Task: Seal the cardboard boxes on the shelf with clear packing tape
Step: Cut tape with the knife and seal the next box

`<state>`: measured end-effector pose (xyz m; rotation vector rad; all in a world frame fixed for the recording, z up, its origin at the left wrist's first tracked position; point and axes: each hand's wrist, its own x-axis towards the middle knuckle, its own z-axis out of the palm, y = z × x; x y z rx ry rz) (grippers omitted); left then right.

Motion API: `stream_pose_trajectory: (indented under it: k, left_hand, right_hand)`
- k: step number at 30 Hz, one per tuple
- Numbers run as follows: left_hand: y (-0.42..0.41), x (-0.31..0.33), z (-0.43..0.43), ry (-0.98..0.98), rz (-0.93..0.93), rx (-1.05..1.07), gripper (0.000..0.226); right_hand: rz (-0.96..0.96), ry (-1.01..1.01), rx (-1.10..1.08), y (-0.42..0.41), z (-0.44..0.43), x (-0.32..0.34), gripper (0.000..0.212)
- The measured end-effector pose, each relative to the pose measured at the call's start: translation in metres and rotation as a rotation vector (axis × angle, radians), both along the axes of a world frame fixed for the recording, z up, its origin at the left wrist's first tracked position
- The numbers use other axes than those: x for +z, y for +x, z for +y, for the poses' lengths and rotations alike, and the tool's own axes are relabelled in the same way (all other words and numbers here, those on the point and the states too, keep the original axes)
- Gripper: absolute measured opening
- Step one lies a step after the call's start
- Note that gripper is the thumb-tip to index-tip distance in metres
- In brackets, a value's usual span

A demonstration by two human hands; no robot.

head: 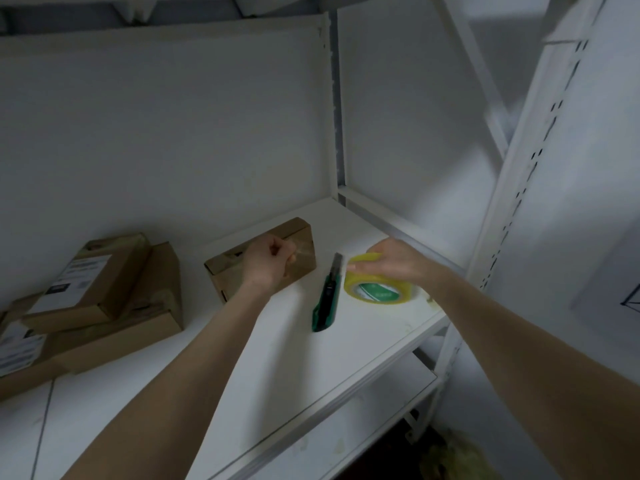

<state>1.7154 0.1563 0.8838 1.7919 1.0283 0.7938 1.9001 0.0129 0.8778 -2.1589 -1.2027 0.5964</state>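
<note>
A small cardboard box lies on the white shelf, right of centre. My left hand hovers in front of it with fingers curled, pinching the free end of a clear tape strip stretched over the box. My right hand grips the top of a yellowish roll of packing tape standing on the shelf. Between the box and the roll lies a green utility knife.
Stacked cardboard boxes with shipping labels sit at the left of the shelf. A white upright post stands behind, and a perforated post at right. A lower shelf shows below the front edge.
</note>
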Motion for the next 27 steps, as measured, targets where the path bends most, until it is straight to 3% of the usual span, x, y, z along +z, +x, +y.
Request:
stream_pose_trajectory:
  k: [3,5,11,21,27]
  left_hand:
    - [-0.008,-0.006,0.001,-0.008,0.010,0.029,0.026]
    - [-0.012,-0.007,0.000,-0.021,0.001,0.044,0.027]
    - [-0.015,0.000,-0.001,0.045,0.030,0.019,0.025]
    - [-0.018,-0.014,-0.008,0.076,0.000,0.106,0.024]
    - [-0.019,-0.022,-0.002,0.135,0.100,0.058,0.021]
  right_hand:
    - [0.262,0.069,0.020,0.004,-0.006,-0.001,0.049]
    - [0.267,0.077,0.015,0.006,-0.004,-0.002,0.044]
    - [-0.241,-0.056,-0.074,0.009,0.001,-0.003,0.051]
    - [-0.565,-0.172,-0.068,0.002,0.009,-0.005,0.062]
    - [-0.606,-0.209,-0.057,0.000,0.017,-0.021,0.053]
